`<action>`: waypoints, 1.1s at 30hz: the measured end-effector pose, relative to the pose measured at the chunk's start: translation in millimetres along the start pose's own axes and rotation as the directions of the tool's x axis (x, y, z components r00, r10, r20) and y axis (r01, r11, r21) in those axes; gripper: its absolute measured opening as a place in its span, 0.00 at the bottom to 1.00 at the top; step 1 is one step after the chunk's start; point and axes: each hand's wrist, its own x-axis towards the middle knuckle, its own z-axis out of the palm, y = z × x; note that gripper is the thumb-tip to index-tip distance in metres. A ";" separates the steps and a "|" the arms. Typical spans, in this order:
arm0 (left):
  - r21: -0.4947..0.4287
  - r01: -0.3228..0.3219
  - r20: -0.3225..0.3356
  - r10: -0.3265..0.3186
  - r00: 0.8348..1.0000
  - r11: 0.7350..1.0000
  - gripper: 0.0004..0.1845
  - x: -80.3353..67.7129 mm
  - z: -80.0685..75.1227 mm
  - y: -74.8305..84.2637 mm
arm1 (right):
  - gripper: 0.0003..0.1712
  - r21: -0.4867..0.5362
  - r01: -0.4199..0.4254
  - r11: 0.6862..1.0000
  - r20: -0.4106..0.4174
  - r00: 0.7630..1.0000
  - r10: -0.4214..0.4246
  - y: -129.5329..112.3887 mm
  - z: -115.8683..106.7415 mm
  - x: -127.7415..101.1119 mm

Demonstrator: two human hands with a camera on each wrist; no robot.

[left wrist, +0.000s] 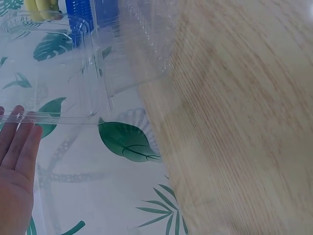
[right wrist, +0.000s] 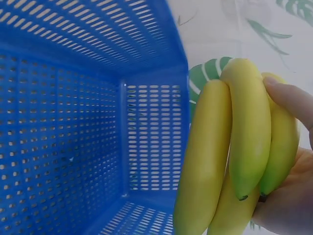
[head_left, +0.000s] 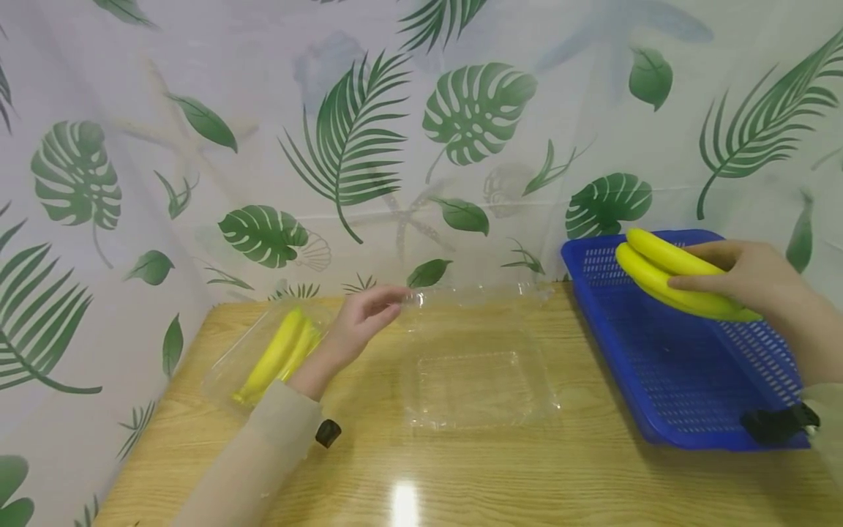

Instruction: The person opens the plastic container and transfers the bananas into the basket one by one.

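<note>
My right hand grips a bunch of yellow bananas above the blue plastic basket. In the right wrist view, the thumb presses against the bananas, whose tips are greenish. With its fingers nearly straight, my left hand touches the upper left edge of a clear plastic clamshell box. The box stands on the table with its lid raised at the back. In the left wrist view, the fingertips of the left hand meet the lid's rim.
To the left, another clear plastic box holds yellow bananas. A wooden table bears both boxes and the basket. Behind it hangs a white cloth printed with green leaves.
</note>
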 end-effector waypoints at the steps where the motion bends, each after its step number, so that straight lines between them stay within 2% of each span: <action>1: 0.003 -0.002 0.001 0.002 1.000 1.000 0.19 -0.3 -0.2 0.1 | 0.55 -0.003 -0.005 1.000 0.004 1.000 0.005 1.8 0.6 2.1; 8: 0.019 -0.038 0.001 0.038 0.999 0.999 0.18 -3.0 -1.0 2.5 | 0.58 -0.056 -0.030 0.998 0.037 0.999 0.032 8.8 4.7 15.4; 13: 0.031 -0.070 0.006 0.070 0.998 0.997 0.17 -5.7 -1.3 4.0 | 0.59 -0.040 -0.045 0.998 0.046 0.998 0.046 15.3 7.1 25.0; 24: 0.038 -0.087 0.010 0.087 0.996 0.995 0.19 -10.4 0.3 3.0 | 0.61 -0.055 -0.071 0.996 0.086 0.993 0.076 25.2 10.8 37.7; 33: 0.054 -0.110 0.037 0.108 0.993 0.992 0.18 -16.8 3.2 5.7 | 0.59 -0.077 -0.039 0.996 0.109 0.993 0.047 31.4 15.8 47.2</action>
